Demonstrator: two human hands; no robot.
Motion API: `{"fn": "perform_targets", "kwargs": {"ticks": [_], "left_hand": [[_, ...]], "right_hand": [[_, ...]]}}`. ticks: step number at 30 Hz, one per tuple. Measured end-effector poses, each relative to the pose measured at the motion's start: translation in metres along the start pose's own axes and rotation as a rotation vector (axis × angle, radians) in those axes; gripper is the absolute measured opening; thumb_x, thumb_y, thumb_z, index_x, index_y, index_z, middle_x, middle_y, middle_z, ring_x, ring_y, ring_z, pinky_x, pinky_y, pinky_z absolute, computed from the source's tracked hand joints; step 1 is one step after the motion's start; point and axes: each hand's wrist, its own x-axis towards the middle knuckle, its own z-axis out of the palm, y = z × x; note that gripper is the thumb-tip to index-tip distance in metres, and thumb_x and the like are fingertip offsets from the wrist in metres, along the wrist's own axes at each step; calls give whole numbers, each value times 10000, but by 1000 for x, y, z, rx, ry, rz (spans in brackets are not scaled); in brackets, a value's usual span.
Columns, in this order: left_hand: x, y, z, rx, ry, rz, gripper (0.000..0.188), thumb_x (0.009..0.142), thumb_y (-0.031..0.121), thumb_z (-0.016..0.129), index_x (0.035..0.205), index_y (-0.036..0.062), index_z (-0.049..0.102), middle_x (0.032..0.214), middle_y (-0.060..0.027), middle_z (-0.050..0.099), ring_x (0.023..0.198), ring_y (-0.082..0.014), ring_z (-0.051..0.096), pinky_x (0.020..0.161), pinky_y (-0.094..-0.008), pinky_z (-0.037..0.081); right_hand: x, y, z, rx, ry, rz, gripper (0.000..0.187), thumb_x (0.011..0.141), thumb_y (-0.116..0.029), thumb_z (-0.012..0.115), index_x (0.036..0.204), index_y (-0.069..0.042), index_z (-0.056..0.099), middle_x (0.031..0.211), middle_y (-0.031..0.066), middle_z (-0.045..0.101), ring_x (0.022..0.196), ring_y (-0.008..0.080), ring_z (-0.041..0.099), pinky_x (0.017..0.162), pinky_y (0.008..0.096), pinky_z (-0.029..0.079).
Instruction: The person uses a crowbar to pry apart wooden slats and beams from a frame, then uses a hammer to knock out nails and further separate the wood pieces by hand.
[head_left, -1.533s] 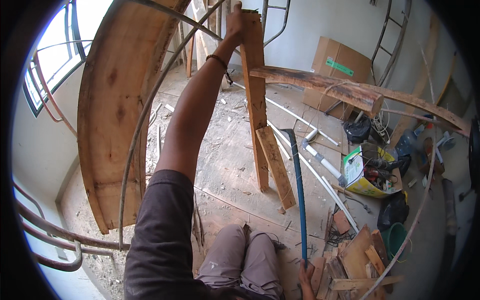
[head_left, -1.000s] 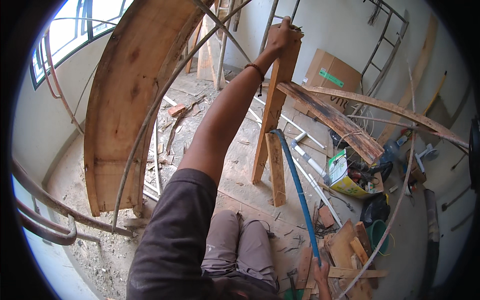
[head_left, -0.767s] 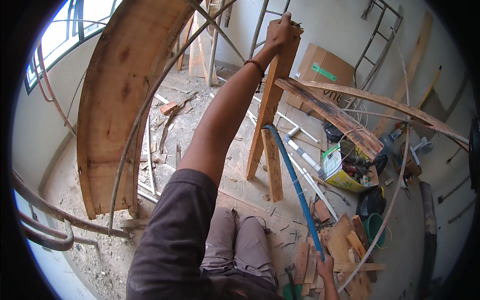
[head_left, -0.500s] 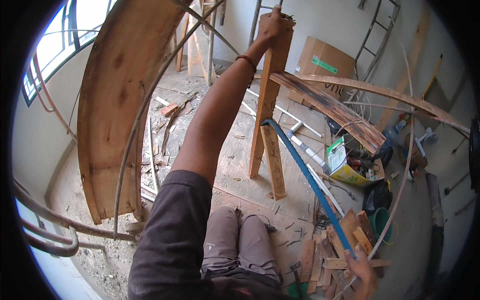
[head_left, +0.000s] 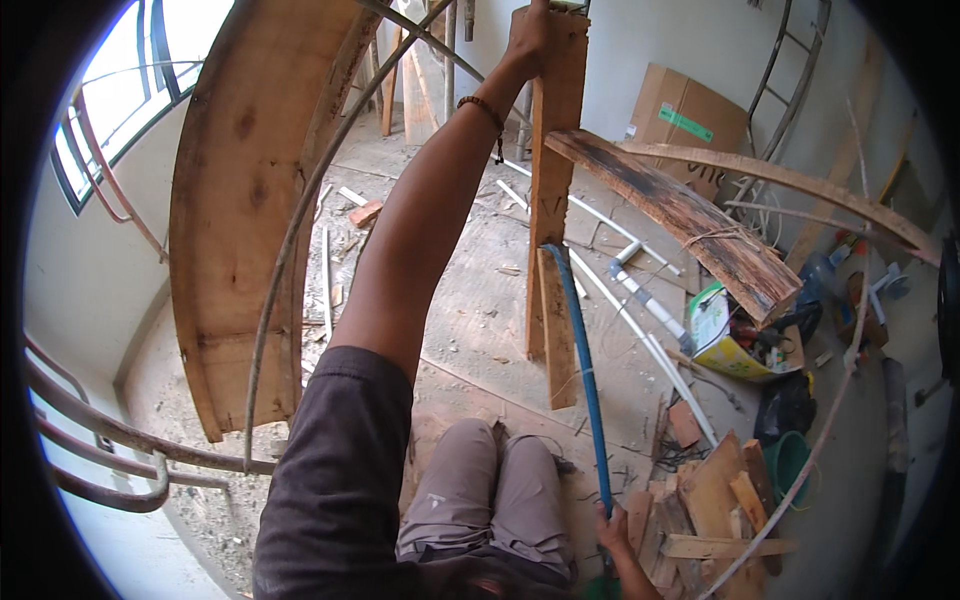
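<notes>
An upright wooden board (head_left: 549, 185), standing in the middle of the scene, is gripped near its top by the left hand (head_left: 529, 45), whose fingers are curled against it and partly hidden; a blue bar (head_left: 592, 400) is held at its near end by the right hand (head_left: 613, 527), the fingers closed around it; the bar's bent far end is set at the top of a shorter wooden piece (head_left: 559, 345), beside the board; a rough plank (head_left: 690, 225) is seen far right, and scrap wood (head_left: 712, 490) is piled near right
</notes>
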Motion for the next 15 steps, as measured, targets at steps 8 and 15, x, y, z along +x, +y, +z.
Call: {"fn": "perform_targets", "kwargs": {"ticks": [8,15], "left_hand": [[27,-28,5,-418,-481,-217,492,1027,434,324,808,57,553,641,-11,483,572,-183,508,548,-360,479],[25,19,54,-374,-118,-453,550,996,535,329,734,95,528,609,-29,484,494,-217,472,501,-370,437]], "right_hand": [[12,17,10,85,14,78,365,955,-323,597,861,29,613,657,183,585,597,313,601,584,414,459],[35,21,37,219,91,55,361,948,-329,610,804,1,604,586,90,496,555,165,495,535,353,407]]}}
